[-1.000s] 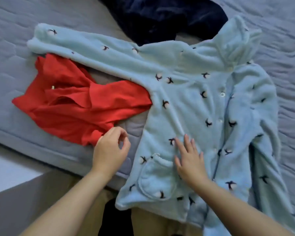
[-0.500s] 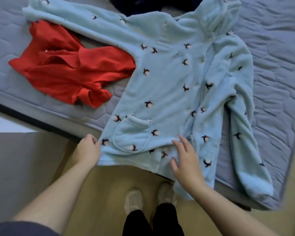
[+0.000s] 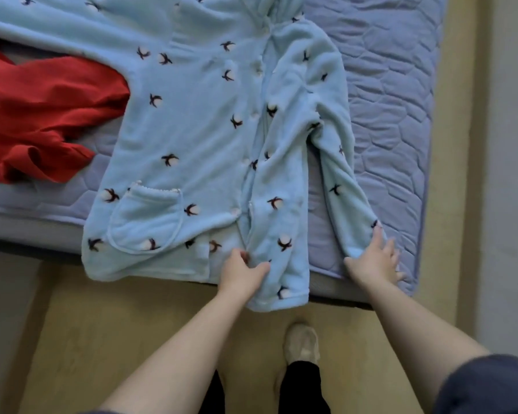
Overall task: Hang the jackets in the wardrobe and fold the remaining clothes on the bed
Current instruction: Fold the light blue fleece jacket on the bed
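A light blue fleece top (image 3: 198, 127) with small dark and white motifs and a front pocket lies spread face up on the bed (image 3: 395, 94), its hem hanging over the near edge. My left hand (image 3: 243, 271) pinches the hem at the front opening. My right hand (image 3: 376, 259) lies on the end of the top's right sleeve near the bed's corner, fingers spread. A red garment (image 3: 39, 115) lies crumpled on the bed to the left, partly under the blue top's other sleeve.
The quilted grey-blue mattress ends at a corner just right of my right hand. Beyond it runs tan floor (image 3: 449, 174) and a pale wall. My feet (image 3: 301, 345) stand on the floor below the bed's edge.
My view has shifted right along the bed. My left hand moved from the hem's left corner to the front opening. My right hand went from the hem out to the right sleeve's end.
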Motion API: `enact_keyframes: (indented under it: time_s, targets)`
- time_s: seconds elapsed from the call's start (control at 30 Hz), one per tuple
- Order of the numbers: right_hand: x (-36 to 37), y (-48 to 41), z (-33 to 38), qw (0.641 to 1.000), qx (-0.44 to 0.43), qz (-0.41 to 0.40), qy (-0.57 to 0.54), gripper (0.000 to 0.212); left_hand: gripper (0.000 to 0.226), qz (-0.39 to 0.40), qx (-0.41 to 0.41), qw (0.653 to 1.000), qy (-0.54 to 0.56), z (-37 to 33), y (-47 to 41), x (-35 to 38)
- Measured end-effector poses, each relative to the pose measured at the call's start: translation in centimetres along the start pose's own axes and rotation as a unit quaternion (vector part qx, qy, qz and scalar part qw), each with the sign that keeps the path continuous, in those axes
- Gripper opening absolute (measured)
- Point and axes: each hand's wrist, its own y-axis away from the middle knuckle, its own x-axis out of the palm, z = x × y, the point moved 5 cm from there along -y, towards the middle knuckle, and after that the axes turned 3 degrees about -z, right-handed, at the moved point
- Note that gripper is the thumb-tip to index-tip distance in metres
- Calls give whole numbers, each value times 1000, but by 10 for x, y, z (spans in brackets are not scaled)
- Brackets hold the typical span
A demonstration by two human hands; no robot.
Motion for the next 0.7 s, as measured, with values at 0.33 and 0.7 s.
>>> enact_keyframes:
  time_s: [0.33,0.7]
  targets:
    - [-87,-78,-101,935,-152,-186,262,69,19,51,182,980,-66,-41,67,75]
    - [13,-6,-37,906,-403,91,-93,82,63,-236,-97,967,-15,5,22,59]
